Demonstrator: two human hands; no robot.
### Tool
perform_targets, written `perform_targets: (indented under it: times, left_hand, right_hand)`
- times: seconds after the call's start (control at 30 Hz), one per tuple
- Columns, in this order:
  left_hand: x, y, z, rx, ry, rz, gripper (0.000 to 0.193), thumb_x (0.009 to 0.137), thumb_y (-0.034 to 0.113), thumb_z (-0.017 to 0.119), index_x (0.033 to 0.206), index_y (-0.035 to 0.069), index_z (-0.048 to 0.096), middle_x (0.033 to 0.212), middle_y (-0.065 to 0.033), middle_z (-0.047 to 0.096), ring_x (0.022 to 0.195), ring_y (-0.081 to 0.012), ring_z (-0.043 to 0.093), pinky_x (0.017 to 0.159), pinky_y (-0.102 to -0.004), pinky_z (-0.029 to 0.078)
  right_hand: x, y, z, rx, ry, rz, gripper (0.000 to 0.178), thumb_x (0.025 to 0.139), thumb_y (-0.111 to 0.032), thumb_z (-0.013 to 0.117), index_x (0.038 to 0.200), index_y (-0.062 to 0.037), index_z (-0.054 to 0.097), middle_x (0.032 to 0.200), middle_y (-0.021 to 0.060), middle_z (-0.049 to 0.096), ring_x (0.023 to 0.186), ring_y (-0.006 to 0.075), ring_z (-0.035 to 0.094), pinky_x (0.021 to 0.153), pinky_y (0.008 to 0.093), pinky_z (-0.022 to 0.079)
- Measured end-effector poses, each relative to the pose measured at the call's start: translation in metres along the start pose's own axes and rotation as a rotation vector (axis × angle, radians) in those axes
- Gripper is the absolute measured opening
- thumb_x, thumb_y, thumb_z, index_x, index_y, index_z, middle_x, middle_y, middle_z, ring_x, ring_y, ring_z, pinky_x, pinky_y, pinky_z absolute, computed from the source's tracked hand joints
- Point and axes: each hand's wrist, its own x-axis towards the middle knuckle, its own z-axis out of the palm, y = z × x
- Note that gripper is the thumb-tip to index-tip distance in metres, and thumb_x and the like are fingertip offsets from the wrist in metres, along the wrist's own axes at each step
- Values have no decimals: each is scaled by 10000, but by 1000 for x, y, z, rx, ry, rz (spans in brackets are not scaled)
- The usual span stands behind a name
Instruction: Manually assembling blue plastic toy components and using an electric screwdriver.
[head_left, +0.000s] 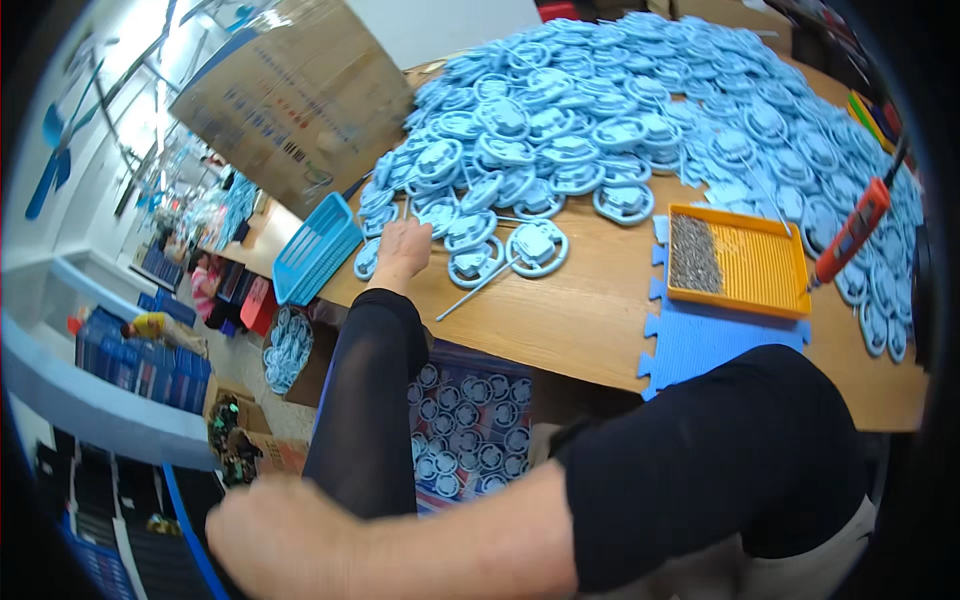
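My left hand [404, 247] reaches over the near left edge of a heap of light blue oval plastic parts [540, 130], its fingers bent down onto them. What the fingertips hold is hidden. Just right of it, a ring-shaped part [537, 248] lies on the wood with a thin light blue stick [478, 287] beside it. My right arm crosses low in front of me. At its end, my right hand [285, 530] looks rounded and is smeared by motion, left of my left forearm.
On the table [600, 290], a yellow tray [755, 265] of small metal pieces sits on a blue foam mat [715, 345]. A red-handled electric screwdriver [855, 230] hangs at right. Left are a blue basket [318, 250] and cardboard box [300, 100]. Below, a bin [465, 360] holds similar parts.
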Motion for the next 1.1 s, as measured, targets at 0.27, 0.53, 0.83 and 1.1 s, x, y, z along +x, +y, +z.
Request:
perform_targets:
  times: [0.27,0.53,0.83,1.1]
  left_hand:
    - [20,-11,-26,-164,272,-250,133,822,202,583,820,88,652,811,-141,654,761,-345,654,666,-474,519]
    - [36,14,-88,-174,356,-293,161,815,225,596,829,77,660,826,-140,657,767,-341,665,670,-458,529]
    - [51,31,-94,-216,282,-350,142,804,171,601,846,75,697,866,-154,680,802,-337,675,700,-448,527]
    - [50,46,-76,-103,197,-241,167,817,235,628,821,79,686,834,-141,675,800,-324,671,695,-458,524]
  right_hand:
    - [-75,-13,-37,-49,53,-331,90,754,-85,619,821,-37,656,793,107,617,729,271,612,635,365,503]
    - [-42,130,-130,-551,450,-31,192,779,-143,712,897,-15,630,854,142,587,821,315,586,736,409,476]
    - [-34,139,-104,-701,607,7,193,771,-162,695,831,-5,601,846,140,587,848,317,599,746,409,497]
    - [-14,152,-119,-642,627,122,123,765,-112,615,776,10,599,744,149,619,730,374,614,647,442,490]
